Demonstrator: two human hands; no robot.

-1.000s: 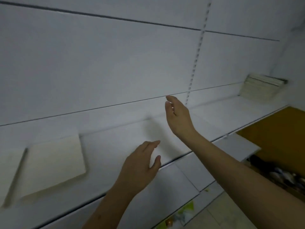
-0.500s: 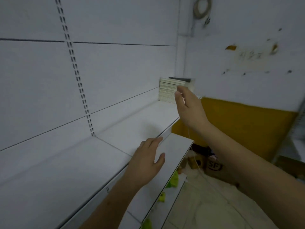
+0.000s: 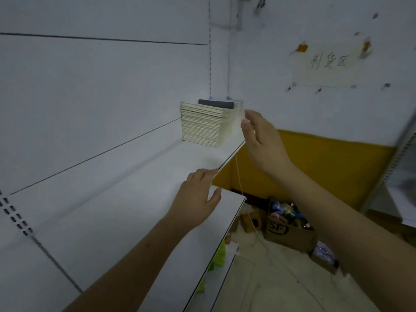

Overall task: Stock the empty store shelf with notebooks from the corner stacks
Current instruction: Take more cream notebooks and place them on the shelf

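Observation:
A tall stack of cream notebooks (image 3: 203, 126) stands in the far corner of the white shelf (image 3: 126, 199), with a dark-spined one on top. My right hand (image 3: 263, 143) is raised just right of the stack, fingers straight and spread, holding nothing; whether it touches the stack I cannot tell. My left hand (image 3: 198, 199) hovers over the shelf's front edge, fingers relaxed and empty. The shelf between my hands and the stack is bare.
A lower white shelf (image 3: 216, 233) juts out below. On the floor to the right sit a cardboard box (image 3: 290, 233) filled with packets and other clutter. A yellow wall panel (image 3: 326, 167) and a paper sign (image 3: 328, 64) are behind. A thin cord (image 3: 239, 176) hangs by the shelf end.
The view has swung right along the shelf, from a lone notebook at the left to the corner stack. My right hand has come up close beside the stack; both hands stay empty.

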